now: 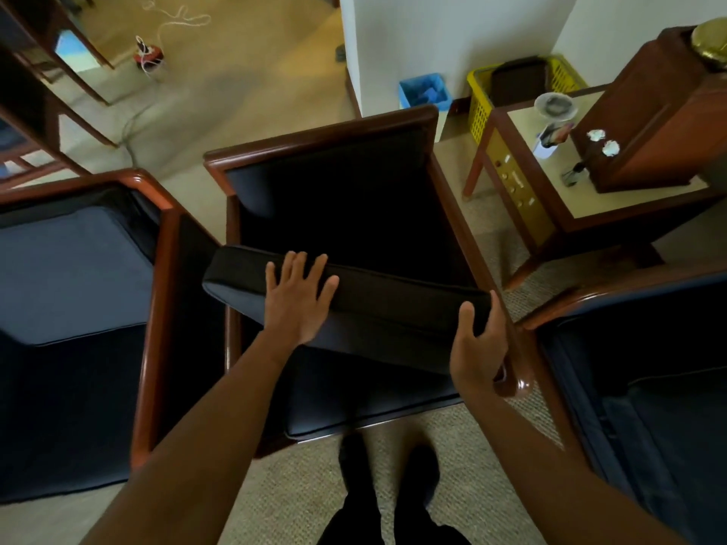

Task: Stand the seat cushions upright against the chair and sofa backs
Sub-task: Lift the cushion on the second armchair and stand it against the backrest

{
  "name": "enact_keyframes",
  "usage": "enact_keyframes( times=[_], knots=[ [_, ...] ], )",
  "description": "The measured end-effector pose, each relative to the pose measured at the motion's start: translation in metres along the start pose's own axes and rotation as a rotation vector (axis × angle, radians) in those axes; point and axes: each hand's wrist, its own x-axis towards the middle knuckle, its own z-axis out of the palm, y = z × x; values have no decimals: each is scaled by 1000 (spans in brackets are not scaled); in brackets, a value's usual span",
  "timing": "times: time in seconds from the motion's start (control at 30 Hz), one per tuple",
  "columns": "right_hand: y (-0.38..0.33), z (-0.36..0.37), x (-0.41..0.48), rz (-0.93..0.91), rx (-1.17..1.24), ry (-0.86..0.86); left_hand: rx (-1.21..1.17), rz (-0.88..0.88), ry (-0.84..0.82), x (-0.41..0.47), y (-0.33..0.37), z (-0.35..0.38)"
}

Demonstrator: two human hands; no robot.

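A dark navy seat cushion (385,308) is lifted and tilted above the seat of the middle wooden armchair (326,129), its front edge raised toward me. My left hand (295,298) lies flat on the cushion's upper edge, fingers spread. My right hand (478,344) grips the cushion's right end, thumb on top, close to the chair's right armrest. The chair's back is dark and its seat base is in shadow. A blue-cushioned seat (71,269) stands to the left with its cushion lying flat.
Another dark upholstered seat (649,387) stands at the right. A wooden side table (590,206) holds a cabinet, a glass and small items. A yellow basket (482,100) and a blue bin (425,92) sit by the wall. My feet (389,466) stand on carpet.
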Motion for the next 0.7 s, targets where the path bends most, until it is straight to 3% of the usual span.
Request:
enact_keyframes(
  times=[0.2,0.43,0.53,0.7],
  knots=[
    [1,27,10,-34,-15,223,26,-221,10,18,-60,-14],
    [-8,43,14,-17,6,347,-30,-337,83,43,-101,-20],
    [-13,50,18,4,8,400,-297,-493,155,51,-112,-16],
    [-27,61,26,19,24,455,-981,-887,374,60,-114,-9]
  ],
)
